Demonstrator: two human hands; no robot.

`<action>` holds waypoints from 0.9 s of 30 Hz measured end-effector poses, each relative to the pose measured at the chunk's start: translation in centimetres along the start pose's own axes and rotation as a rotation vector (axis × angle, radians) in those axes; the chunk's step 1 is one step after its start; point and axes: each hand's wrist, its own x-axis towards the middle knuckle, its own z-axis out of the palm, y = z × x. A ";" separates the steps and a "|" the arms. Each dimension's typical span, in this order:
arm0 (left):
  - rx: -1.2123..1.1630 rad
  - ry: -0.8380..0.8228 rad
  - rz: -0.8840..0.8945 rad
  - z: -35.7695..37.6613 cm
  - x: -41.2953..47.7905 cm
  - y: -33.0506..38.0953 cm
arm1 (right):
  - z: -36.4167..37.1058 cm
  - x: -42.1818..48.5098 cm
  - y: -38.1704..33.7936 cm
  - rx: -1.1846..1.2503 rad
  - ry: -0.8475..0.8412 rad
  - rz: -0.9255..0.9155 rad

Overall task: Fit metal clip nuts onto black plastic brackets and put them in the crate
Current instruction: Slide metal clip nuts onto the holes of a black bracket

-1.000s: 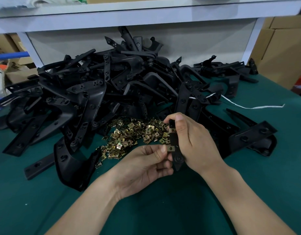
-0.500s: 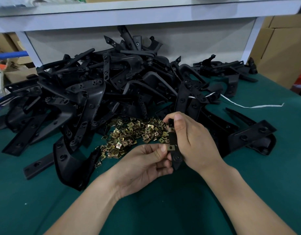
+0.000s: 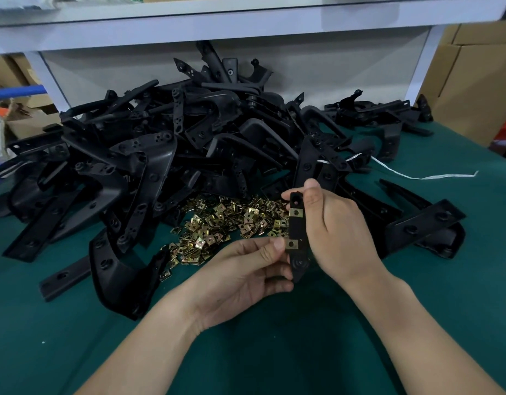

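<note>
My right hand (image 3: 335, 232) grips a black plastic bracket (image 3: 298, 260) held upright over the green table. One brass clip nut (image 3: 296, 213) sits on the bracket's upper part. My left hand (image 3: 246, 269) pinches a second clip nut (image 3: 292, 244) against the bracket's left edge, lower down. A loose heap of brass clip nuts (image 3: 223, 226) lies just behind my hands. A large pile of black brackets (image 3: 166, 155) fills the back of the table. No crate is in view.
A white shelf (image 3: 246, 21) overhangs the pile at the back. Cardboard boxes (image 3: 474, 81) stand at the right, more boxes at the far left. A white strip (image 3: 425, 175) lies on the green table cover (image 3: 274, 352), right of the pile.
The bracket has stayed in my right hand. My left thumb and fingers have kept pressing the lower clip nut on the bracket's edge; both hands barely moved.
</note>
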 end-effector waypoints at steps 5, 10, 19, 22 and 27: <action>0.049 -0.017 0.010 0.1 0.1 -0.3 | 0.3 0.0 -0.3 -0.015 0.024 0.065; 0.071 -0.011 0.014 -0.1 0.2 -0.5 | 0.8 -0.2 -0.5 -0.028 0.038 0.050; 0.077 0.012 0.017 -0.2 0.3 -0.8 | 1.0 -0.5 -0.6 -0.081 0.062 0.028; 0.078 0.018 0.024 -0.1 0.3 -0.8 | 1.2 -0.5 -0.7 -0.091 0.081 0.015; 0.098 0.015 0.027 -0.1 0.2 -0.8 | 1.3 -0.6 -0.7 -0.102 0.102 -0.001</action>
